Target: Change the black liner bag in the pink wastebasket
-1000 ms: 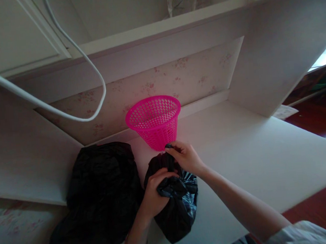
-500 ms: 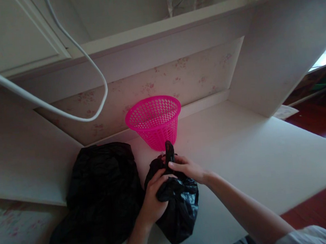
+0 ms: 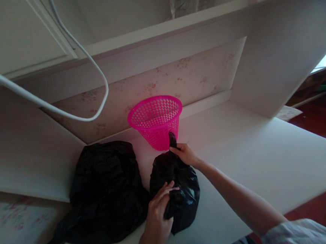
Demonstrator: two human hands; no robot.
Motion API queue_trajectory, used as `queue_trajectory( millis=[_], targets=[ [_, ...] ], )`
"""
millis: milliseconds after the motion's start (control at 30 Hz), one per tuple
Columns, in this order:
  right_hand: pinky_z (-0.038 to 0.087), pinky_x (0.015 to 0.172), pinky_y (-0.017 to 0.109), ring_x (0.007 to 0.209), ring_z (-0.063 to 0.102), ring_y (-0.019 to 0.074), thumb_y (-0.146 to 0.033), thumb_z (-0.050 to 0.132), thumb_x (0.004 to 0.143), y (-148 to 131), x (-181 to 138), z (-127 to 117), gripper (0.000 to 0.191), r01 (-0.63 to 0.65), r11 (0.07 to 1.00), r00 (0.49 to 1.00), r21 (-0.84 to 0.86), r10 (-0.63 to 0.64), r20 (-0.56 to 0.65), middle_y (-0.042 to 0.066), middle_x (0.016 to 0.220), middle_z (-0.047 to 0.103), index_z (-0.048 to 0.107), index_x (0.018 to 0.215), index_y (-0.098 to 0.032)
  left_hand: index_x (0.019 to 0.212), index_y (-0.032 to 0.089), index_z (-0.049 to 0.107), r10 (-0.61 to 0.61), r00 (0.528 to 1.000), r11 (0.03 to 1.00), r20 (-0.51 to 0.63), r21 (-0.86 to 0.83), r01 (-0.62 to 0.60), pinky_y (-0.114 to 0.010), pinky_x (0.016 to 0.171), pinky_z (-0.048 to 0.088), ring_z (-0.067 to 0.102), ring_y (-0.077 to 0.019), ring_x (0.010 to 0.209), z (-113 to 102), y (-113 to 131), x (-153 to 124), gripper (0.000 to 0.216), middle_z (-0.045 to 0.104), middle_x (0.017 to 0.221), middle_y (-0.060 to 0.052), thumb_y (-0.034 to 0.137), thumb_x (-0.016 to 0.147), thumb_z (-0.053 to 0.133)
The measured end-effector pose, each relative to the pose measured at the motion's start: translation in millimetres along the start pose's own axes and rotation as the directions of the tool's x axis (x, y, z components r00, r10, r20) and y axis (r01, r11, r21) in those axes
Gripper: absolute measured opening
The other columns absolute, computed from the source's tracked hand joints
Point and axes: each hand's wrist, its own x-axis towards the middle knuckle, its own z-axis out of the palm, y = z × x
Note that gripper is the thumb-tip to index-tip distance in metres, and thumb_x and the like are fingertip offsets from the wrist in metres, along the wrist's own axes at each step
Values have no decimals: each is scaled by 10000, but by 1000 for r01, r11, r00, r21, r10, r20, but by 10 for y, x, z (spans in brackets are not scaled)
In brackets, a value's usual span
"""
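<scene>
A full black plastic bag (image 3: 186, 180) rests on the white desktop in front of me, its top gathered. My right hand (image 3: 186, 154) pinches one strip or handle of this bag at its far side, the loose end sticking up past the fingers. On the near side, my left hand (image 3: 160, 207) is closed on another gathered part of the same bag; the fingertips are partly hidden by the plastic. Just behind the bag stands a pink mesh wastebasket (image 3: 158, 133), upright, with no liner seen in it.
Another black plastic bag (image 3: 106, 194), larger and slack, lies at the left and hangs over the desk's front edge. A white cable (image 3: 104, 89) loops down at the upper left. An open cabinet shelf (image 3: 155, 28) runs above; a side panel (image 3: 276, 56) stands at right.
My hands have moved apart: the right went away from me with its strip, the left came nearer to me. The bag's top is stretched between them.
</scene>
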Motion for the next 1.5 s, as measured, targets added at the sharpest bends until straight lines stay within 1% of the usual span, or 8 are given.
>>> queue_trajectory(
  millis=[133, 300, 500, 633, 833, 1000, 1300, 1500],
  targets=[
    [249, 508, 248, 562, 379, 106, -606, 620, 841, -203, -108, 19, 458, 82, 997, 995, -14, -81, 50, -46, 596, 425, 534, 657, -195, 1035, 207, 786, -163, 984, 981, -71, -120, 154, -313, 938, 619, 773, -214, 1016, -139, 14, 96, 323, 806, 1090, -81, 46, 903, 539],
    [322, 546, 245, 613, 444, 113, -522, 700, 836, -573, -281, 27, 366, 161, 986, 982, 40, -164, 92, -36, 651, 518, 611, 742, -179, 1023, 222, 803, -267, 953, 944, -145, -236, 228, -363, 1084, 517, 694, -237, 1167, -282, -41, 536, 175, 713, 1239, -97, 211, 910, 670],
    [537, 689, 306, 737, 658, 163, -636, 628, 877, -671, -449, 0, 492, 149, 957, 968, 249, -192, 161, 32, 887, 720, 607, 1116, -206, 1076, 205, 805, -336, 937, 856, 99, -383, 347, -445, 1118, 490, 703, -276, 1175, -325, -77, 965, 249, 777, 1204, -93, 345, 928, 663],
    [549, 829, 333, 908, 688, 175, -531, 651, 932, -585, -652, -133, 317, 156, 920, 982, 360, -182, 40, 50, 1007, 723, 598, 1006, -228, 1122, 202, 793, -340, 936, 858, 88, -379, 347, -443, 1139, 469, 699, -269, 1197, -350, -47, 1025, 292, 790, 1201, -85, 362, 953, 616],
    [445, 1138, 467, 1336, 546, 287, -434, 770, 870, -652, -863, -40, 518, 446, 872, 879, -200, -385, 283, 148, 1442, 561, 604, 1307, -212, 1114, 196, 782, -247, 969, 941, -7, -242, 239, -465, 1125, 468, 674, -273, 1193, -341, 124, 1119, 319, 777, 1154, -107, 339, 978, 531],
    [469, 1100, 557, 1310, 558, 377, -446, 758, 880, -645, -843, 169, 511, 434, 674, 895, -598, -400, 199, 197, 1385, 611, 647, 1292, -164, 1060, 208, 793, -192, 981, 964, 12, -186, 191, -477, 1121, 459, 670, -279, 1169, -335, 272, 1239, 373, 772, 1150, -111, 390, 1013, 472],
    [528, 920, 408, 1002, 708, 284, -381, 637, 975, -639, -911, 132, 184, 320, 613, 928, -722, -355, 110, 108, 1015, 749, 679, 968, -202, 1090, 152, 797, -337, 937, 804, 95, -489, 339, -394, 1040, 535, 729, -276, 1104, -231, 390, 1409, 716, 808, 1120, -117, 694, 1014, 335],
    [465, 689, 290, 813, 679, 211, -289, 549, 1012, -702, -1008, -44, 142, 264, 657, 933, -706, -361, 12, 72, 940, 726, 628, 913, -224, 1338, 175, 681, -182, 983, 846, -12, -512, 150, -417, 1188, 400, 591, -292, 1342, -210, 401, 1400, 687, 683, 1393, -141, 715, 969, 469]
  ],
)
